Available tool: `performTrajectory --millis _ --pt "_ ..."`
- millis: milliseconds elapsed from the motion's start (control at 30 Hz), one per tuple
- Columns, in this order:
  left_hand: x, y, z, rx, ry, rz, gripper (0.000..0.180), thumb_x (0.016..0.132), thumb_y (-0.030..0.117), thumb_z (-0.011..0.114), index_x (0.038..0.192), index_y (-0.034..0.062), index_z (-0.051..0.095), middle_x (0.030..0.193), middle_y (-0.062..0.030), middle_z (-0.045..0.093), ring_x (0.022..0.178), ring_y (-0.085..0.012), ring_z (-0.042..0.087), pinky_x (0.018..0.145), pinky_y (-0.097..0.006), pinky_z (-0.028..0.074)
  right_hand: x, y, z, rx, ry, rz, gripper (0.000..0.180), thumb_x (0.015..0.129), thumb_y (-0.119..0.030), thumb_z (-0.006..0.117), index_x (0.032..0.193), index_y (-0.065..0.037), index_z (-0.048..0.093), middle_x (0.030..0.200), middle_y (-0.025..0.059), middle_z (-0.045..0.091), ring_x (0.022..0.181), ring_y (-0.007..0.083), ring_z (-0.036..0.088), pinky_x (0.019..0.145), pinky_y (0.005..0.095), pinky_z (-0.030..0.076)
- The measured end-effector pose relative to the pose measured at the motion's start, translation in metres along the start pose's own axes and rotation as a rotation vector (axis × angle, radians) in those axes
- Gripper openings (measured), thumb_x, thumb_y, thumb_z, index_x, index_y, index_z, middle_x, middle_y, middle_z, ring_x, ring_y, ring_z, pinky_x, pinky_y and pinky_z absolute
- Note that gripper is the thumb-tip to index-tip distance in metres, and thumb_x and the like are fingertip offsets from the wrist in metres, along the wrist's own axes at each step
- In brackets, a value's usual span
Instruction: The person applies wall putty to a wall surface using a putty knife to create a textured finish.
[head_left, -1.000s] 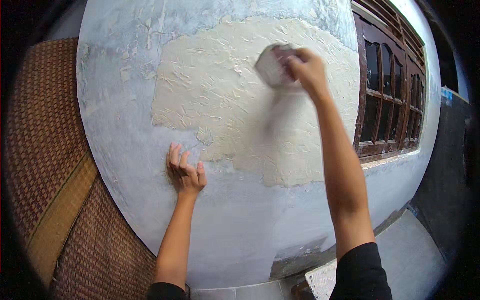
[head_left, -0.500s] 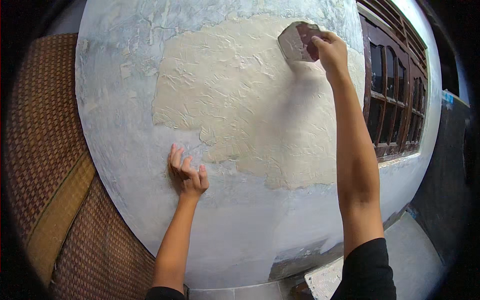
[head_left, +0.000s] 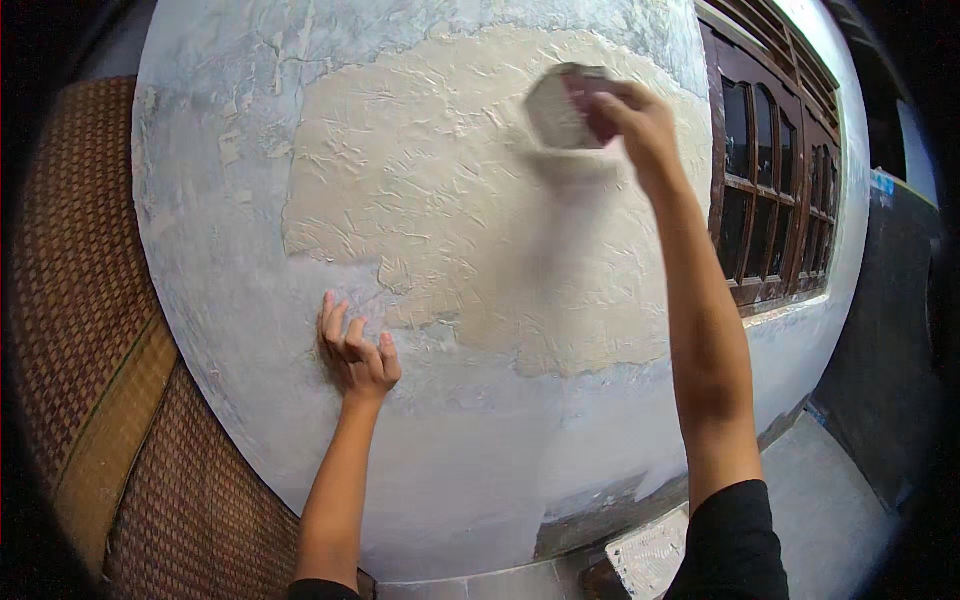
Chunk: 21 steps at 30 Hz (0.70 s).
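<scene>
A flat, angular scraper (head_left: 558,110), pale on one side and dark red near the grip, is pinched in my right hand (head_left: 642,125). It is held up at the upper right of a cream, ridged plaster patch (head_left: 410,170), with its shadow below. Motion blurs the scraper, so whether its edge touches the plaster is unclear. My left hand (head_left: 360,352) rests with spread, bent fingers against the bluish-white wall (head_left: 450,430), just below the patch's lower left edge. Nothing shows in that hand.
A dark wooden window (head_left: 770,170) is set in the wall at right. Brown woven panels (head_left: 80,250) stand along the left. Low down, a plaster-smeared pale board (head_left: 650,555) lies beside my right sleeve, near the grey floor (head_left: 825,500).
My right hand and the scraper have moved left and slightly down across the plaster patch. My left hand stays on the same part of the wall; the whole view has shifted slightly.
</scene>
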<state>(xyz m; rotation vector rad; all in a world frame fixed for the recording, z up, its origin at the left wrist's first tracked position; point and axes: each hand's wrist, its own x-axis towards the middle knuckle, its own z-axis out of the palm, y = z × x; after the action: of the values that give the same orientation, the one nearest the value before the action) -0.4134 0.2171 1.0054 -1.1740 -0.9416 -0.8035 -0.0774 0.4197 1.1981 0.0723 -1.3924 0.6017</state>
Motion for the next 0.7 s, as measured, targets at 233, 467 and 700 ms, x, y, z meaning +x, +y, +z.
performTrajectory --millis 233,467,700 --pt "-0.004 -0.002 0.005 -0.032 0.018 -0.004 0.030 0.086 0.017 0.047 0.110 0.0024 0.036 0.123 -0.0234 0.037 0.125 -0.0486 0.035 0.102 -0.060 0.028 0.032 0.023 -0.005 -0.200 0.026 -0.017 0.032 0.079 -0.017 0.067 0.102 0.006 0.067 0.087 0.0138 0.070 0.073 0.0173 0.065 0.069 0.0288 0.051" --pt "-0.003 -0.002 0.002 -0.017 0.007 0.001 0.029 0.085 0.017 0.047 0.108 0.0020 0.036 0.121 -0.0227 0.037 0.124 -0.0497 0.036 0.102 -0.059 0.029 0.019 -0.013 -0.040 -0.062 0.273 -0.120 0.026 0.086 -0.010 0.065 0.107 0.006 0.064 0.090 0.0095 0.069 0.076 0.0130 0.063 0.069 0.0247 0.048" --pt "-0.002 -0.003 0.001 -0.044 0.008 0.010 0.028 0.086 0.017 0.047 0.108 0.0020 0.037 0.121 -0.0220 0.038 0.124 -0.0500 0.036 0.101 -0.059 0.030 0.015 0.017 0.005 -0.280 0.077 -0.014 0.029 0.079 -0.014 0.068 0.101 0.006 0.068 0.083 0.0148 0.071 0.071 0.0193 0.066 0.068 0.0310 0.052"
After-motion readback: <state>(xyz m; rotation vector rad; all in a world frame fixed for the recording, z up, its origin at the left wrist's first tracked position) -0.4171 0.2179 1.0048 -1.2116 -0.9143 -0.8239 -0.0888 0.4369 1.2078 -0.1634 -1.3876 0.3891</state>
